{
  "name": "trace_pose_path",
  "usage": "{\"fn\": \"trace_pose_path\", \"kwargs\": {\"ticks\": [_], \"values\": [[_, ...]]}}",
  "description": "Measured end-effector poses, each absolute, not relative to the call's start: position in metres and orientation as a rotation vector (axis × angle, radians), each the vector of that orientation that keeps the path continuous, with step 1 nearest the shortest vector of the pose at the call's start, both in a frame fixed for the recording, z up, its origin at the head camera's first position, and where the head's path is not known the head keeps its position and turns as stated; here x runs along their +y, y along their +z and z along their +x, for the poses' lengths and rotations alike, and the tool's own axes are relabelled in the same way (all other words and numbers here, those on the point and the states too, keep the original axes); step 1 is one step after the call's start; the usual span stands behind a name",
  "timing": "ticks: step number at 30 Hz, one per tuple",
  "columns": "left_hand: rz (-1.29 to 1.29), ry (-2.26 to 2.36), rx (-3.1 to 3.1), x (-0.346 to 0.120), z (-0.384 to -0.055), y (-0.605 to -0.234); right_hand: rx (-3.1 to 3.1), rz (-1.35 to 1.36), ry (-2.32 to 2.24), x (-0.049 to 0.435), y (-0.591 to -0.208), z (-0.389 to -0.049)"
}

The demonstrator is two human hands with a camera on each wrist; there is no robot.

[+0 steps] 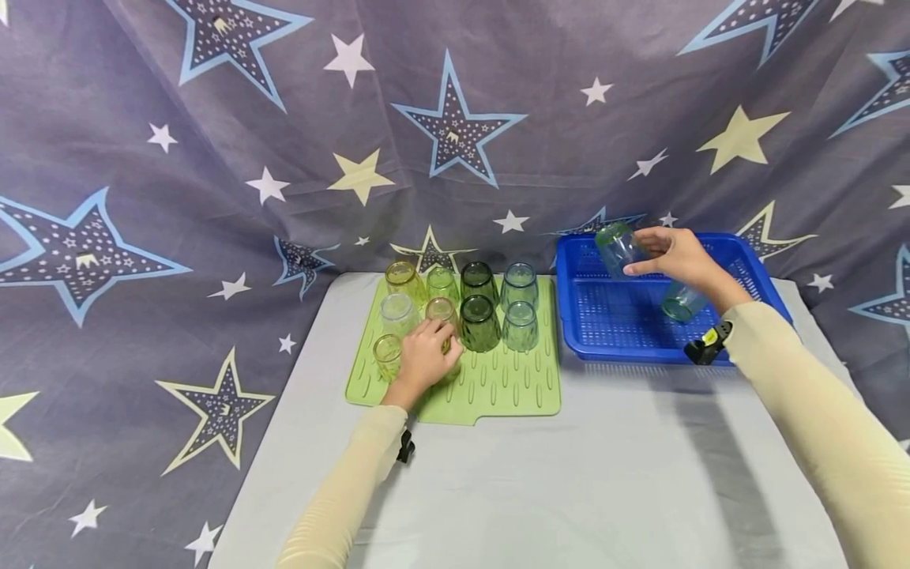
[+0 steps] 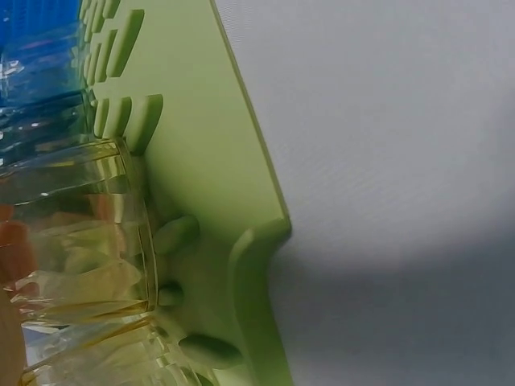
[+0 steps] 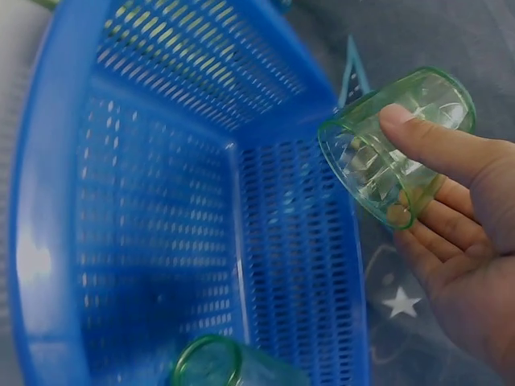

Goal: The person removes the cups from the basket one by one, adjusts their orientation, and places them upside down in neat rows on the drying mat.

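Over the back of a blue plastic basket [image 1: 618, 351], my right hand [image 1: 675, 254] holds a clear green-tinted glass [image 3: 402, 145] tilted, thumb on one side and fingers on the other. One more green-tinted glass [image 1: 681, 304] lies on its side in the basket, partly behind my right forearm. On the left, my left hand [image 1: 426, 356] grips a yellowish glass [image 2: 80, 241] standing upside down on the green drying mat [image 1: 512, 399]; the hand covers most of it in the head view. Close by are a yellow glass [image 1: 388, 356] and a pinkish glass [image 1: 441, 310].
Several upturned glasses stand in rows on the mat, among them a dark glass [image 1: 480, 324], a blue glass [image 1: 520, 325] and a clear glass [image 1: 398, 314]. A white cloth [image 1: 569, 490] covers the table. Behind it hangs a star-patterned curtain [image 1: 455, 221].
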State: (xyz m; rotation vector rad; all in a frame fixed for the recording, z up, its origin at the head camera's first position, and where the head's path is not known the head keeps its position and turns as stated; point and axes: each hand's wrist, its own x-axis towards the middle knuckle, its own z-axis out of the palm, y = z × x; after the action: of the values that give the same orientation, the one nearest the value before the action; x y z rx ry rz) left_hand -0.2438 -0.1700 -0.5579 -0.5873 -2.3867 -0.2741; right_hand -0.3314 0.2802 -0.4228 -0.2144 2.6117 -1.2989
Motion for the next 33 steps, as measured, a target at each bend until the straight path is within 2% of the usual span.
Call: {"fn": "trace_pose_path", "kwargs": {"ticks": [21,33], "values": [[-0.611,-0.260,-2.414,-0.171,-0.241,-0.554,2.557,-0.225,-1.525,0.256,-0.379,-0.320],[-0.615,-0.339,-2.495,-0.170,-0.238,-0.548,2.517,-0.264,-1.614,0.240,-0.370,-0.313]]}}
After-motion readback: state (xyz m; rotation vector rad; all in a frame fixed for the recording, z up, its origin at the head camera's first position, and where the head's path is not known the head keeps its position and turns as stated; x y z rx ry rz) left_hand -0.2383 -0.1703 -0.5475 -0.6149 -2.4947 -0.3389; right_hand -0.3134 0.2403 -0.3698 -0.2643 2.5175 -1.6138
